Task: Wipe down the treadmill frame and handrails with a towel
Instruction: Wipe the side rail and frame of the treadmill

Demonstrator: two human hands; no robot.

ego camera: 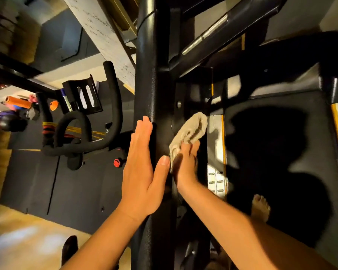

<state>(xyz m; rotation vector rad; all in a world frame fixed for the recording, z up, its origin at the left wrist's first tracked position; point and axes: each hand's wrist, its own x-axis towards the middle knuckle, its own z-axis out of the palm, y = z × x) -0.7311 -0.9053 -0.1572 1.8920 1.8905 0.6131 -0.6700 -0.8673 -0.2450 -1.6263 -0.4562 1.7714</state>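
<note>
A thick black treadmill frame post (150,75) runs down the middle of the view. My left hand (142,170) lies flat against its left side, fingers straight and thumb across the front. My right hand (185,166) grips a bunched beige towel (191,129) and presses it against the right side of the post. A black handrail (222,30) with a chrome section branches off toward the upper right. The black treadmill belt (277,152) lies to the right, and a bare foot (260,207) stands on it.
An exercise bike with black handlebars (82,121) and a red knob (117,163) stands to the left on dark floor mats (47,182). Orange and purple gear (14,106) lies at far left. A metal side rail (216,152) edges the belt.
</note>
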